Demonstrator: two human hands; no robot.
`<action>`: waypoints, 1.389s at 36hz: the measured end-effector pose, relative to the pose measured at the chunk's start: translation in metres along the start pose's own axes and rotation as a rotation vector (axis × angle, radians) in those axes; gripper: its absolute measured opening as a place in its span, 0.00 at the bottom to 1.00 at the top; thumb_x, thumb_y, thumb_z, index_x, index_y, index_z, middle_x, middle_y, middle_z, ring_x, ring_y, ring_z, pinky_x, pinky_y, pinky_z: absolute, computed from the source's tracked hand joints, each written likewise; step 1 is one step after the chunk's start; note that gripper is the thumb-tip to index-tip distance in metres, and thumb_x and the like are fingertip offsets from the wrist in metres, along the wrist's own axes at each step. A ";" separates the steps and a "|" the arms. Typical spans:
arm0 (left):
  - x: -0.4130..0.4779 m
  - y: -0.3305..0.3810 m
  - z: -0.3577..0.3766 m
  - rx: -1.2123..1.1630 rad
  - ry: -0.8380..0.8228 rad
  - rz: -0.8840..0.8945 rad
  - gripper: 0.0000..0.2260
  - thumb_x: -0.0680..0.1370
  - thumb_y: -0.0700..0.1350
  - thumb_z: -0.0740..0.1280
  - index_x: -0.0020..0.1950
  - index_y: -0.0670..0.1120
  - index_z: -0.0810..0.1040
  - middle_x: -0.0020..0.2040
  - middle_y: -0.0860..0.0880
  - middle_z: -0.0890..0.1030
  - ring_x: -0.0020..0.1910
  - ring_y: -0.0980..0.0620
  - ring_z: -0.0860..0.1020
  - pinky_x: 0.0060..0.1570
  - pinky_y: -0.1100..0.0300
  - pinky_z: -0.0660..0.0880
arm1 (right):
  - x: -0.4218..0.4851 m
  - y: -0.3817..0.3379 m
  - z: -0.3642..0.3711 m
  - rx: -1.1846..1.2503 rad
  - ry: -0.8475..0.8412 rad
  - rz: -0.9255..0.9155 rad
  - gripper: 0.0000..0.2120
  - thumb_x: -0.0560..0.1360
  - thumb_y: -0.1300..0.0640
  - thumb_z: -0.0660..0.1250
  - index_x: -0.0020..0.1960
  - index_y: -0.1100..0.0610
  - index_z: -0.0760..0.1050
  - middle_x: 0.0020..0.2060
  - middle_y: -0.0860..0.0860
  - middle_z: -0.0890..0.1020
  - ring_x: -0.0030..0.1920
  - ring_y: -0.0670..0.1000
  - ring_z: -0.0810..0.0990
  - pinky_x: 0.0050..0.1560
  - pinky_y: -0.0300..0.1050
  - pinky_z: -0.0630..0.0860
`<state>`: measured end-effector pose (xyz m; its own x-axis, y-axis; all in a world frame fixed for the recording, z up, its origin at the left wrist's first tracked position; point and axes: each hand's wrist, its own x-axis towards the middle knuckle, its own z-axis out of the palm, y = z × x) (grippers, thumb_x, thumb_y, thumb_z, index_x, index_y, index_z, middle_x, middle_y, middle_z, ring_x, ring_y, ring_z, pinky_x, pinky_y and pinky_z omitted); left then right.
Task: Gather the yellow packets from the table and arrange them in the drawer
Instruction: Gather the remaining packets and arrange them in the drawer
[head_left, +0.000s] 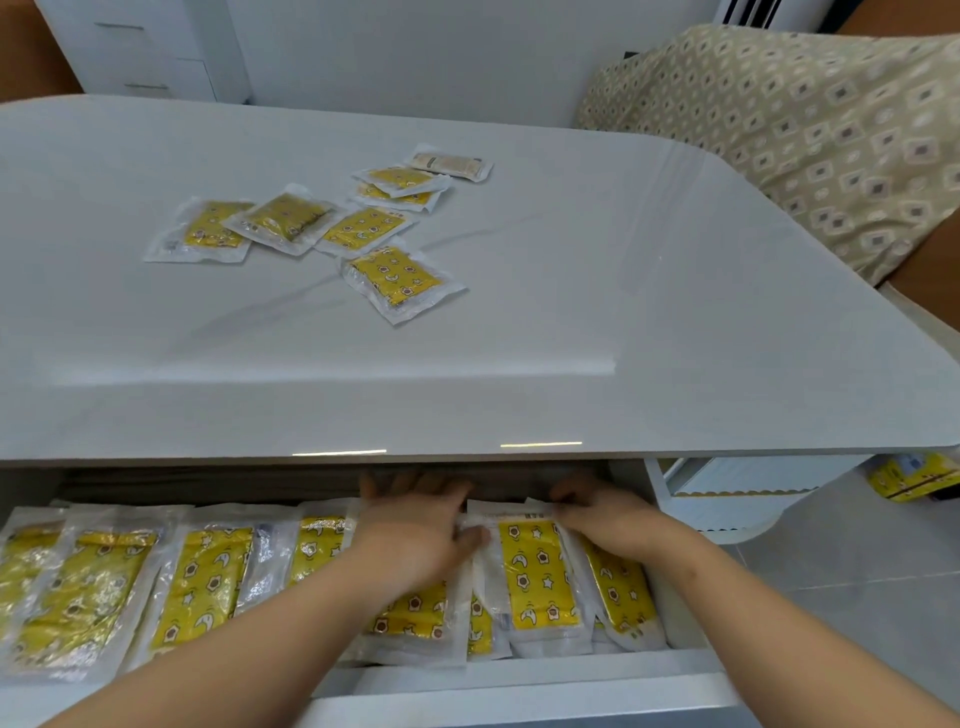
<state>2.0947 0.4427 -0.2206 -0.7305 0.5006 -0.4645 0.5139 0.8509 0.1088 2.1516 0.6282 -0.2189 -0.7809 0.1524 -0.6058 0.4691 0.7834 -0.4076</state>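
Both hands are down in the open drawer (519, 670) under the near edge of the table (675, 312). The left hand (421, 535) lies flat, fingers spread, on top of the yellow packets in the middle of the drawer. Its thumb touches the left edge of one upright packet (535, 577). The right hand (602, 514) is just to the right and pinches the top right corner of that same packet with its fingertips. It is hard to see how tight the pinch is, because the fingers are partly hidden under the table edge. The drawer holds a row of yellow packets (202, 587) from the left side to the right side, leaning on each other. More loose packets (395, 280) lie scattered on the far middle of the table, some overlapping. One pale packet (452, 163) sits at the far end of that bunch. A patterned cloth (805, 130) is at the far right. A yellow box (909, 475) sits on the floor at the right.
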 end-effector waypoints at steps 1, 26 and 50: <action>0.000 -0.001 -0.001 0.006 -0.008 -0.037 0.26 0.78 0.65 0.50 0.75 0.58 0.54 0.76 0.53 0.58 0.75 0.47 0.56 0.71 0.40 0.47 | 0.001 0.001 0.001 -0.045 -0.023 -0.007 0.17 0.81 0.47 0.54 0.69 0.47 0.67 0.66 0.51 0.73 0.63 0.51 0.72 0.62 0.43 0.70; -0.063 -0.021 -0.048 -0.386 0.150 0.088 0.12 0.81 0.53 0.56 0.61 0.56 0.74 0.51 0.59 0.79 0.47 0.63 0.76 0.47 0.69 0.72 | -0.048 -0.045 -0.016 -0.071 0.132 -0.316 0.17 0.78 0.45 0.59 0.65 0.47 0.73 0.57 0.43 0.79 0.54 0.41 0.77 0.57 0.38 0.74; 0.015 -0.082 -0.102 -0.306 0.746 -0.264 0.23 0.78 0.52 0.62 0.72 0.50 0.64 0.75 0.47 0.58 0.74 0.46 0.56 0.69 0.50 0.58 | 0.034 -0.144 -0.050 -0.163 0.602 -0.367 0.34 0.75 0.36 0.58 0.75 0.47 0.52 0.76 0.50 0.51 0.74 0.53 0.52 0.71 0.50 0.50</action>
<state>1.9963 0.3967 -0.1469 -0.9698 0.1622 0.1820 0.2194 0.9063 0.3612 2.0369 0.5504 -0.1466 -0.9902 0.1304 0.0510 0.1018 0.9207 -0.3767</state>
